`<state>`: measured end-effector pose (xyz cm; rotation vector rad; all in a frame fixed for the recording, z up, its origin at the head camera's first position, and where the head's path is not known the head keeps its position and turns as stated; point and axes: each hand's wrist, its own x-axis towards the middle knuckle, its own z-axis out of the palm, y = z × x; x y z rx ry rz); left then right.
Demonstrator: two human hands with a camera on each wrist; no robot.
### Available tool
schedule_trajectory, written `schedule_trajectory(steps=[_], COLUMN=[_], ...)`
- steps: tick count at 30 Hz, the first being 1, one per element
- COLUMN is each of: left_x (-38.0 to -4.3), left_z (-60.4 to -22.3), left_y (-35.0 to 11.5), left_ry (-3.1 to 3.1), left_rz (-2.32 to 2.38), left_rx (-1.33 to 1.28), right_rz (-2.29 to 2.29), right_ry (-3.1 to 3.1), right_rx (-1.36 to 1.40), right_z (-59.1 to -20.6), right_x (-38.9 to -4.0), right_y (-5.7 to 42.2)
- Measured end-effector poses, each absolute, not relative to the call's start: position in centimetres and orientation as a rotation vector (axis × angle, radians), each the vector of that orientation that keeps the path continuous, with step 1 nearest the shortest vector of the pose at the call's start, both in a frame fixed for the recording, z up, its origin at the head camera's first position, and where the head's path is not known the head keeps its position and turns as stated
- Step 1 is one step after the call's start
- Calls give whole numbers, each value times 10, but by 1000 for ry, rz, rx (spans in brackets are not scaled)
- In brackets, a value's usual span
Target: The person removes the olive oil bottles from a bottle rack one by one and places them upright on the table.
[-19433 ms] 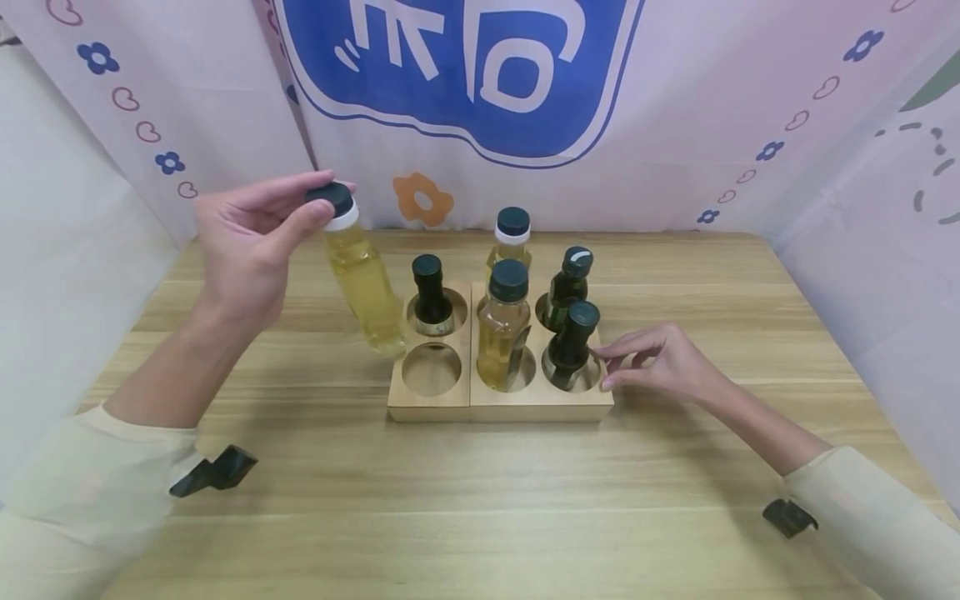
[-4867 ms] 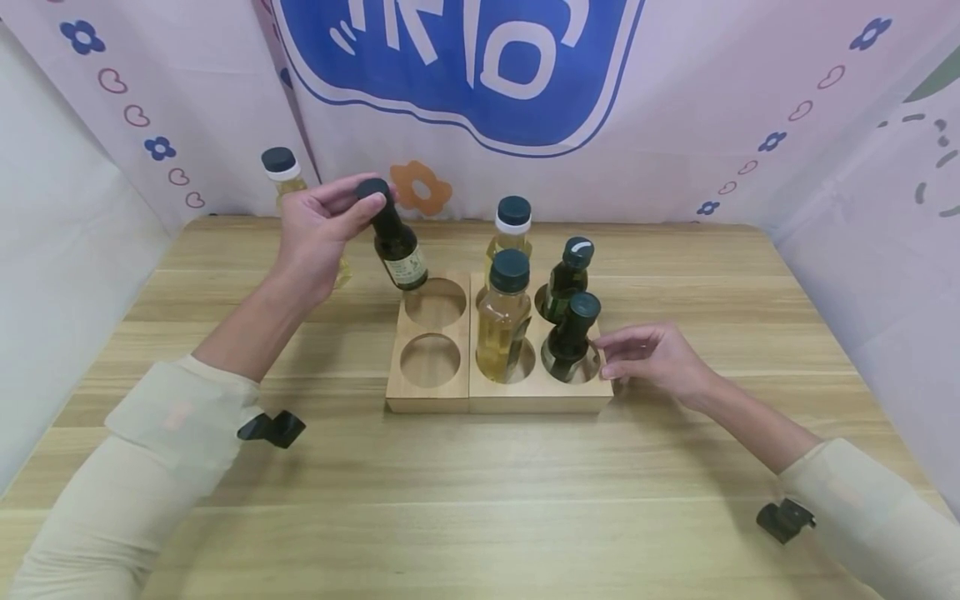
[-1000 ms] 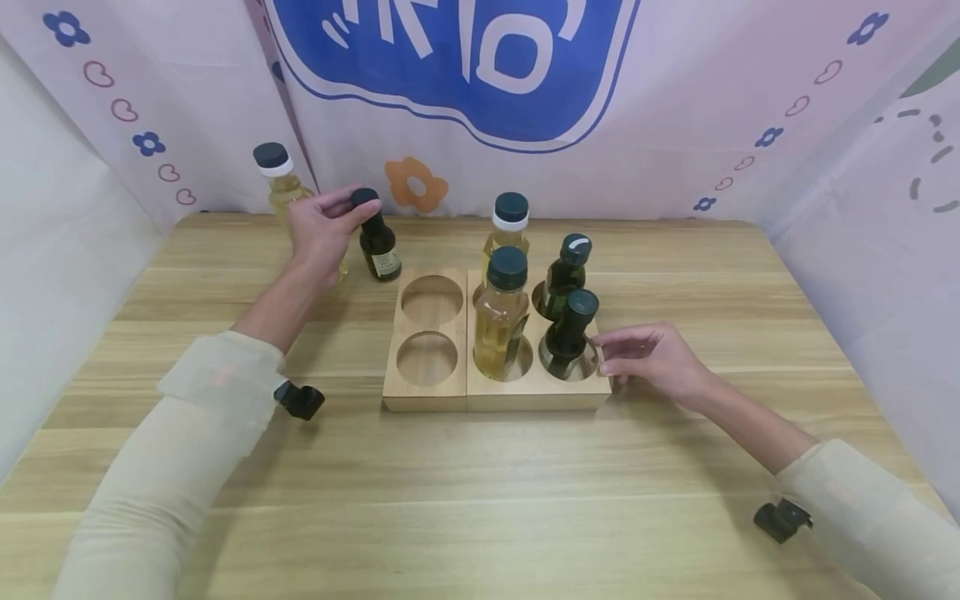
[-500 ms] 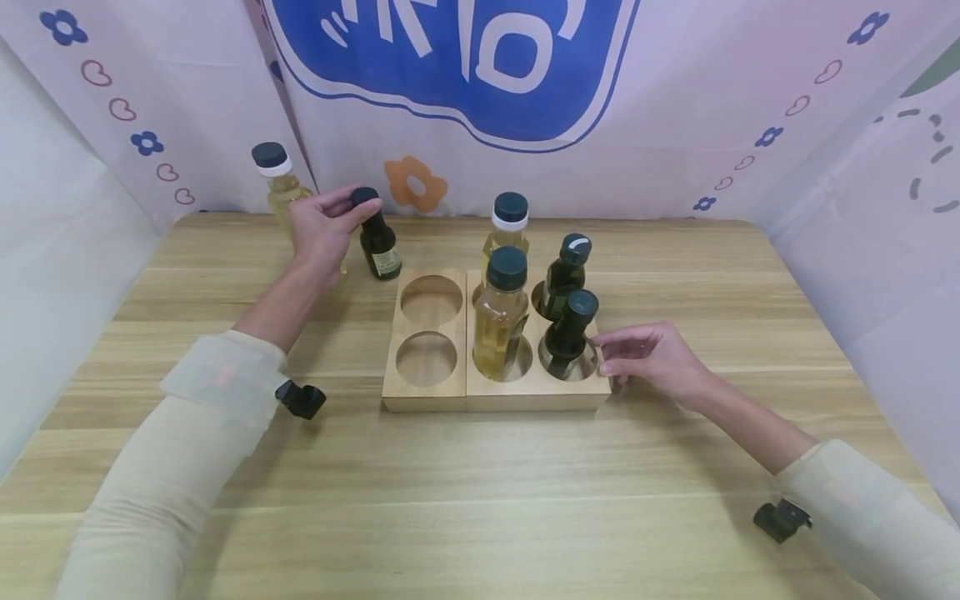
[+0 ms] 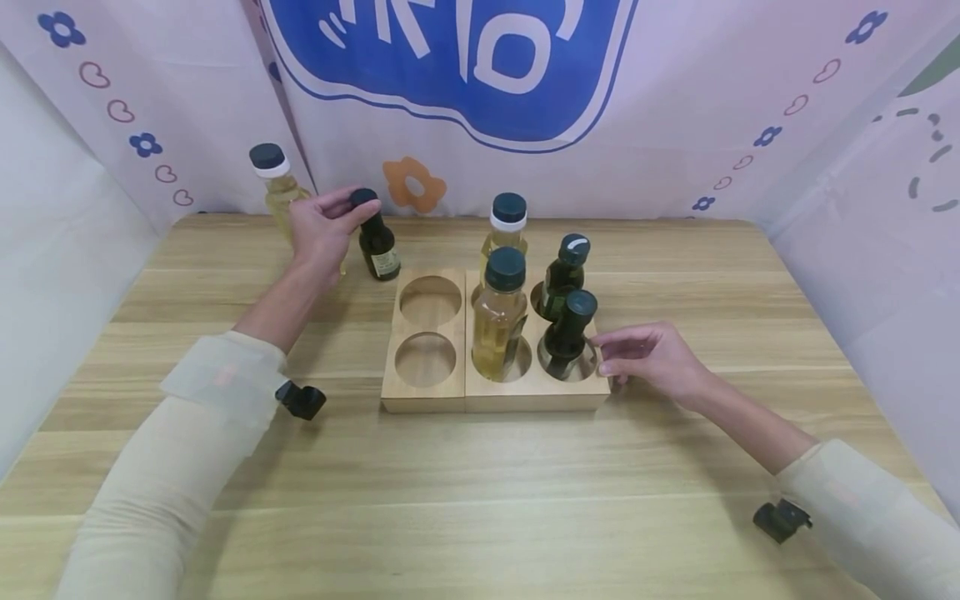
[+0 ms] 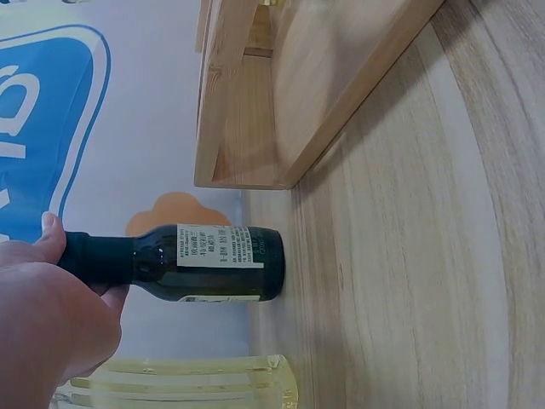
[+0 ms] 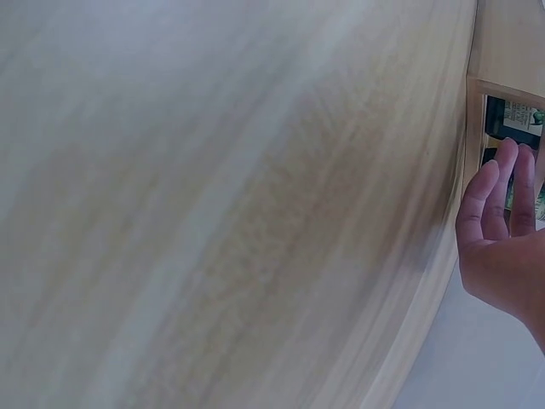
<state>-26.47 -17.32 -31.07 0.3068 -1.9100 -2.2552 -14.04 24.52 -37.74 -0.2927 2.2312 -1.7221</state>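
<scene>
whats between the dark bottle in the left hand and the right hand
The wooden rack, with four bottles in it and two holes empty; the right hand is at its right end. The head view shows this.

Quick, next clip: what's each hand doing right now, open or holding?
Left hand: closed, pinching the small dark bottle by its top.
Right hand: open, at the right end of the wooden rack.

Dark, pale-labelled bottle (image 5: 377,247), upright, apparently on the tabletop (image 5: 480,500) beside wooden rack (image 5: 424,403).
</scene>
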Motion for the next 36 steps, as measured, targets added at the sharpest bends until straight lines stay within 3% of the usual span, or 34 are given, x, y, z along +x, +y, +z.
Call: schedule_trajectory(steps=[36], left_x=[-265], left_z=[-311], left_y=[-175], left_ry=[-2077], left_rz=[-2127], left_rx=[234], right_rz=[-1724], right_ry=[2241], right_rx=[-303], right_z=[-378], right_x=[-141], right_y=[246])
